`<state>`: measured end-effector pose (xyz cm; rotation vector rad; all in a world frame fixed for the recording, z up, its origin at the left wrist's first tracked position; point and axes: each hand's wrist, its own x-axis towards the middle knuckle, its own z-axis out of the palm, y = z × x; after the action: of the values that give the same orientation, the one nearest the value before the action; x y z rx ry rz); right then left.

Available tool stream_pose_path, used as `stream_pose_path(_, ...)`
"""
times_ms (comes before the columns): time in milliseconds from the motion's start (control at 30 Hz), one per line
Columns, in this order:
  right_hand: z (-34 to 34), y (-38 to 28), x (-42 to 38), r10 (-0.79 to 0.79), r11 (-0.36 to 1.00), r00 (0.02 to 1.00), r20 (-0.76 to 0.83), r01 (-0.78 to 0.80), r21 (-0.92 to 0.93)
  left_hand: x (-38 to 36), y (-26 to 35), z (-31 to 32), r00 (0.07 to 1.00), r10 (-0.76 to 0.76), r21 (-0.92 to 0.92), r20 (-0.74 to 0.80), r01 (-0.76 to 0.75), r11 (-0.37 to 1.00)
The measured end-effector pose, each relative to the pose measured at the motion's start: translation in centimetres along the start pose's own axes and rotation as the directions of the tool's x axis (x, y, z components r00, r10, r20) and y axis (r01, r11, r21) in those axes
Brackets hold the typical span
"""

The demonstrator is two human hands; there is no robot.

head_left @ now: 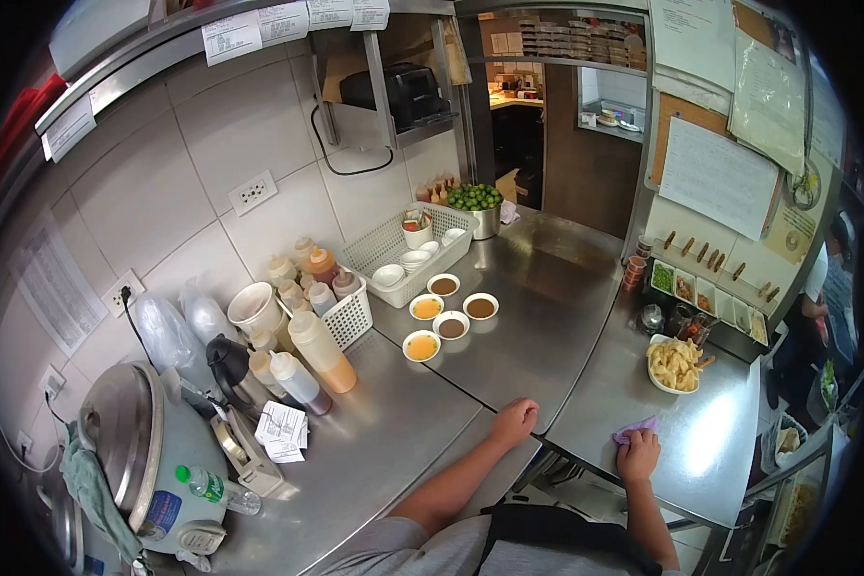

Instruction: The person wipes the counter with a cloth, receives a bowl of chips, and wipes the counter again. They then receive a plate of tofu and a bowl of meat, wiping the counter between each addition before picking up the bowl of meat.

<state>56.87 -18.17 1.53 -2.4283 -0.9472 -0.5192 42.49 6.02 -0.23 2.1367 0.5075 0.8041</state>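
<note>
My left hand [516,422] rests on the front edge of the steel counter [509,370], its fingers curled into a fist with nothing seen in it. On the right-hand counter my right hand [638,454] presses down on a crumpled purple cloth [636,429], part of which sticks out beyond the fingers. A white bowl heaped with pale fried pieces [675,365] stands past the cloth. Further back from my left hand are several small sauce bowls, some with orange sauce [421,347] and some with brown sauce [451,326].
A white basket [408,245] of small cups stands by the wall, near a pot of green limes [475,198]. Squeeze bottles [322,350], a tape dispenser [240,451] and a large rice cooker [149,451] crowd the left. Topping trays [706,298] line the right side. Another person stands far right.
</note>
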Motion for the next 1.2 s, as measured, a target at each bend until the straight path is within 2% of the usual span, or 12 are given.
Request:
stream_pose_path(200, 0.0, -0.1, 0.0, 0.013, 1.0, 1.0, 0.008, -0.013, -0.023, 0.1, -0.2, 0.1, 1.0, 0.006, -0.006, 0.003, -0.006, 1.0)
stream_pose_path(333, 0.2, 0.0, 0.1, -0.038, 0.999, 0.999, -0.033, 0.037, -0.009, 0.1, -0.4, 0.1, 1.0, 0.011, 0.001, 0.007, -0.011, 1.0)
stream_pose_path(500, 1.3, 1.2, -0.3, -0.079, 0.996, 0.988, -0.135, 0.082, 0.017, -0.2, 0.1, 0.2, 0.991, -0.134, 0.033, 0.022, 0.133, 0.991)
stream_pose_path(567, 1.1, 1.5, -0.3, -0.057, 0.998, 0.99, -0.13, 0.062, 0.031, -0.1, 0.2, 0.1, 0.992, -0.118, 0.027, 0.048, 0.117, 0.993)
stream_pose_path(600, 1.1, 1.4, -0.3, -0.059, 0.997, 0.987, -0.151, 0.066, 0.044, -0.2, 0.5, 0.0, 0.993, -0.11, -0.048, 0.053, 0.113, 0.992)
stream_pose_path(633, 0.6, 1.3, -0.3, -0.092, 0.994, 0.983, -0.158, 0.101, 0.046, -0.1, -0.5, 0.3, 0.998, -0.044, -0.013, 0.033, 0.045, 0.999)
stream_pose_path(667, 1.6, 2.0, -0.8, -0.066, 0.996, 0.987, -0.149, 0.075, 0.057, 0.1, -1.7, 0.7, 0.995, -0.083, 0.035, 0.057, 0.081, 0.996)
stream_pose_path(733, 0.9, 1.6, -1.1, -0.023, 1.0, 0.997, -0.072, 0.024, 0.01, 0.1, -1.0, 0.6, 0.999, -0.01, -0.01, 0.039, 0.01, 1.0)
stream_pose_path(800, -0.2, 1.7, -1.9, 0.002, 1.0, 1.0, -0.014, -0.003, -0.031, 0.4, -3.9, 1.4, 0.994, -0.078, -0.129, 0.083, 0.088, 0.988)
stream_pose_path(867, -1.3, 1.8, -2.9, 0.001, 0.998, 1.0, 0.01, 0.0, -0.056, 0.4, -3.2, 1.4, 0.994, -0.089, -0.093, 0.069, 0.095, 0.991)
stream_pose_path(967, -3.0, 3.2, -5.1, 0.034, 0.997, 0.999, -0.003, -0.034, -0.067, 0.0, -1.9, 0.9, 0.996, -0.037, -0.023, 0.075, 0.039, 0.999)
stream_pose_path(1200, -6.5, 6.6, -9.1, 0.265, 0.948, 0.962, -0.071, -0.273, -0.164, 0.0, -1.1, 0.8, 0.992, 0.001, 0.075, 0.124, -0.01, 0.997)
